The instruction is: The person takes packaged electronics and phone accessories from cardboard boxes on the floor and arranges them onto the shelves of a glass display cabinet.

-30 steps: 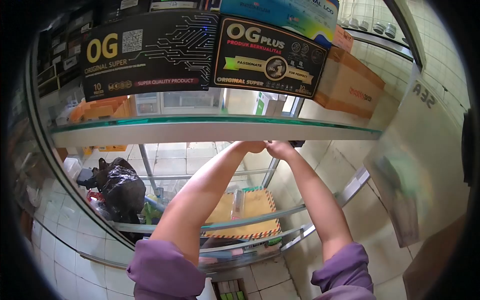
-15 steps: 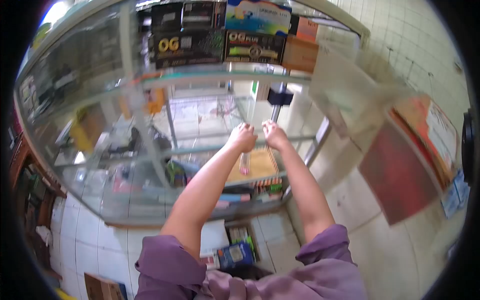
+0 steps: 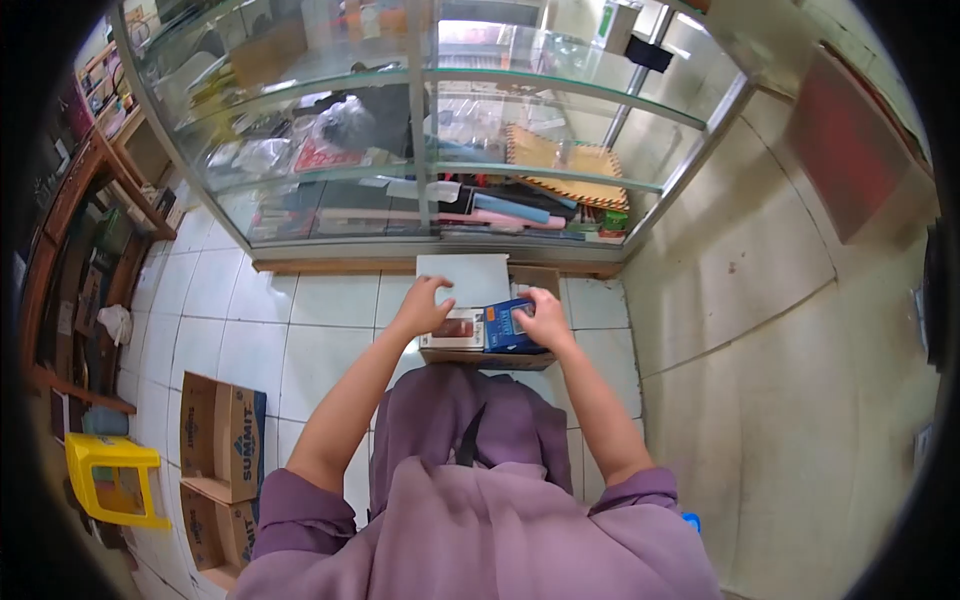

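A cardboard box (image 3: 487, 357) with several small packages sits on the floor right in front of me. My left hand (image 3: 428, 304) is over its left side, fingers apart, with nothing seen in them. Beneath that hand lie a white box (image 3: 463, 280) and a smaller white package with a reddish window (image 3: 454, 329). My right hand (image 3: 541, 318) is at the right side, its curved fingers at the top of a blue box (image 3: 505, 331). Whether those fingers grip the blue box or only touch it cannot be told.
Behind the box stands a glass display case (image 3: 440, 247) holding envelopes, rolls and plastic bags. Brown SUMMIT cartons (image 3: 247, 445) and a yellow stool (image 3: 118, 452) are at the left. A wooden cabinet (image 3: 52, 232) lines the far left; a wall (image 3: 735, 420) rises at the right.
The view has tilted down from the upper shelves to the floor. Both hands have left the display case shelf and come down to the cardboard box, spreading apart from each other.
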The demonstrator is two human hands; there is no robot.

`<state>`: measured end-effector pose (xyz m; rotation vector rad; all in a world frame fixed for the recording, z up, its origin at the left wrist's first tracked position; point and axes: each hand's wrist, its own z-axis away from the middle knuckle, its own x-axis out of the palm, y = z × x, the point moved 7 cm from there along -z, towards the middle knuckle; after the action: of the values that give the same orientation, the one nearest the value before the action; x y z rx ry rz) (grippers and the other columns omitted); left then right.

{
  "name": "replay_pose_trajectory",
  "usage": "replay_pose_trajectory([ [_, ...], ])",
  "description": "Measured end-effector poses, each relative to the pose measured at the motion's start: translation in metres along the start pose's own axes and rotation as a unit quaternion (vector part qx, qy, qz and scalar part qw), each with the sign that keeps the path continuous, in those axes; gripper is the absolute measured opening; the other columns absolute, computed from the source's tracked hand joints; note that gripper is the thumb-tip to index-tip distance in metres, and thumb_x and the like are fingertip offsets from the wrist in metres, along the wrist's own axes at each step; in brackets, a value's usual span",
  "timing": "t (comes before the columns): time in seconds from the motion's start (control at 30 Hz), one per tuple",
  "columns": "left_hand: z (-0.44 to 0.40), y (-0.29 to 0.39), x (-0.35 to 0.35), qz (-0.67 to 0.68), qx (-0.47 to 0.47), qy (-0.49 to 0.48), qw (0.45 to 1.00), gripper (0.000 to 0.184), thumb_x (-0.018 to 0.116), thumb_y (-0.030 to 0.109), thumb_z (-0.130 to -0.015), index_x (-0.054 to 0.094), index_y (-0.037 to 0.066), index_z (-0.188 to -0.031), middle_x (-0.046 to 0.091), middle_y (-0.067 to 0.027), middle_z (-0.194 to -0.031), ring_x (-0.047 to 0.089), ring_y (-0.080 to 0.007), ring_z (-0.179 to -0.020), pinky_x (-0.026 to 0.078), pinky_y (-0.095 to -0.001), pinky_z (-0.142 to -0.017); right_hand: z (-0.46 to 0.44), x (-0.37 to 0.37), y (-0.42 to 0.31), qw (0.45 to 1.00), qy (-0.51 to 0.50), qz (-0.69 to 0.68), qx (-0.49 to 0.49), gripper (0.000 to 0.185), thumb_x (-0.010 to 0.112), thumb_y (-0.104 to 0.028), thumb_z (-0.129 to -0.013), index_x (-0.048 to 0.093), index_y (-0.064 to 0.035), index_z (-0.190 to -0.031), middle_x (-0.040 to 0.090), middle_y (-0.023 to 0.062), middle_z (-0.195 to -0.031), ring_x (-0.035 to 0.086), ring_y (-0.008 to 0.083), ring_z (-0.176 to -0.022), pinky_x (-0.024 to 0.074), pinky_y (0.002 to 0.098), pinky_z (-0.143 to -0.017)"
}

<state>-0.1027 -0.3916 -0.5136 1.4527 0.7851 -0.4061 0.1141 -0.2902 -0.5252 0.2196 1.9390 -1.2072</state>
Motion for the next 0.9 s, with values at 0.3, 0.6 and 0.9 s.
replay_pose_trajectory([
  [0.3,0.035,-0.043,0.065,-0.025,0.008,-0.017,1.0,0.062,0.069,0.011,-0.068,0.045,0.004,-0.125,0.043,-0.0218,-0.126,0.041,-0.0387,-0.117,0.037,-0.0437,-0.099,-0.017,0.058,-0.01,0.963,-0.059,0.263,0.019,0.066,0.076,-0.023,-0.066,0.047,-0.0103,-0.125,0.043,0.0141,-0.129,0.041,0.0338,-0.12,0.0398,0.0452,-0.092],
  [0.6,-0.044,0.031,0.14,-0.124,0.153,-0.138,0.971,0.11,0.084,0.032,-0.05,0.025,0.007,-0.139,0.038,-0.0168,-0.129,0.039,-0.0341,-0.12,0.032,-0.0464,-0.1,0.028,0.005,0.136,0.952,0.011,0.018,0.306,0.071,0.08,-0.042,-0.065,0.053,0.0029,-0.113,0.066,0.0153,-0.086,0.064,0.0253,-0.078,0.0513,0.0331,-0.073],
  [0.9,-0.059,0.055,0.185,-0.195,0.193,-0.198,0.941,0.117,0.084,0.034,-0.04,0.028,0.0,-0.136,0.045,-0.0162,-0.114,0.046,-0.0313,-0.107,0.035,-0.0419,-0.092,0.11,0.06,0.177,0.858,0.142,-0.271,0.413,0.045,0.071,-0.037,-0.08,0.06,0.0027,-0.098,0.063,0.0071,-0.086,0.061,0.0139,-0.071,0.051,0.0266,-0.056],
])
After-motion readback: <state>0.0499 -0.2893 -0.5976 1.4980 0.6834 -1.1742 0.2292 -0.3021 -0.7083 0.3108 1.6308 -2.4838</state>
